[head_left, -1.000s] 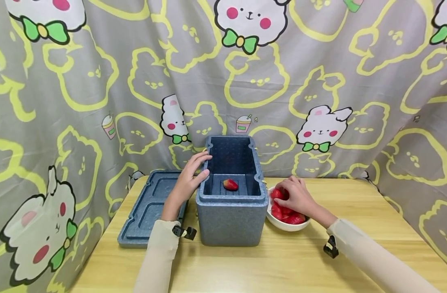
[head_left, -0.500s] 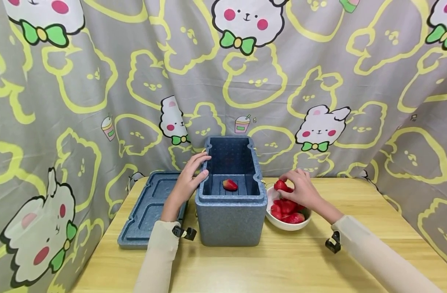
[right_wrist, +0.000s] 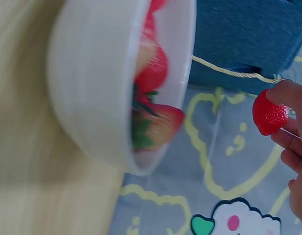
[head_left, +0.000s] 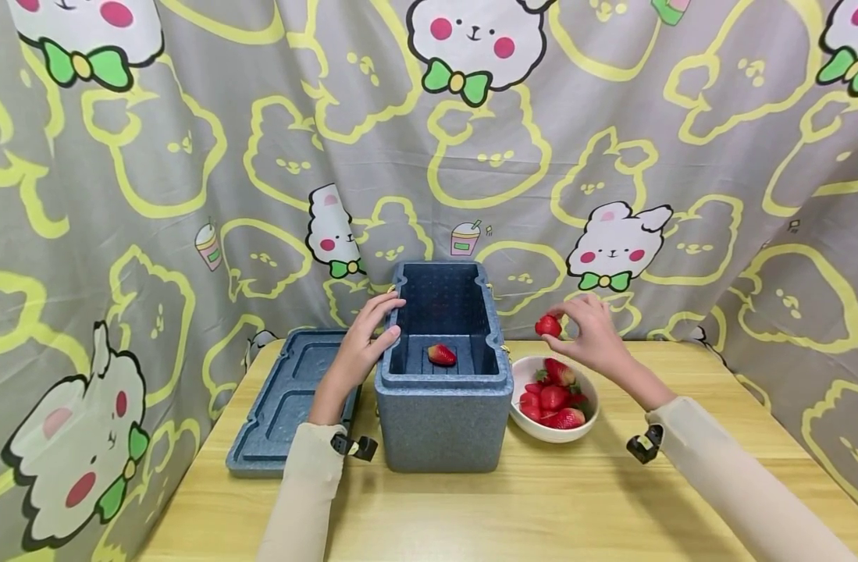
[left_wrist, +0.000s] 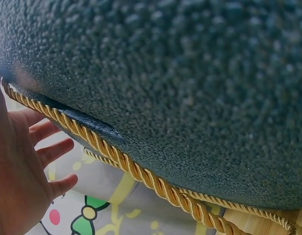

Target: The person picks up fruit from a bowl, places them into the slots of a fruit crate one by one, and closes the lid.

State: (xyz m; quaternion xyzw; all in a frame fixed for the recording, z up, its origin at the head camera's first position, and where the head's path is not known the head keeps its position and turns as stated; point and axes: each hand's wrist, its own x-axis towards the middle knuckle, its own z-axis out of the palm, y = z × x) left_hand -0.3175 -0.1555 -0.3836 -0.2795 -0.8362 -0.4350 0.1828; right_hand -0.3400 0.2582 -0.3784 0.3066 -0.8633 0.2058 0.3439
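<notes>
Above the white bowl (head_left: pixel 557 435), my right hand (head_left: pixel 594 334) pinches a red strawberry (head_left: pixel 548 325) between thumb and fingers. Several more strawberries (head_left: pixel 557 396) fill the bowl; green leaves show on some in the right wrist view. My left hand (head_left: pixel 361 337) rests on the left rim of the deep blue-grey foam box (head_left: pixel 444 425), fingers loosely spread. One strawberry (head_left: pixel 442 355) lies on the floor of the box. In the left wrist view, a twisted gold cord (left_wrist: pixel 141 174) runs along the box's side beside my left hand.
A blue-grey lid (head_left: pixel 288 406) lies flat on the wooden table (head_left: pixel 541 499), left of the box and partly behind my left arm. A grey curtain (head_left: pixel 520 187) with cartoon prints hangs behind and on both sides. The bowl stands close against the box's right side.
My right hand has risen from inside the bowl, lifting a strawberry up above it. My left hand has stayed on the box rim.
</notes>
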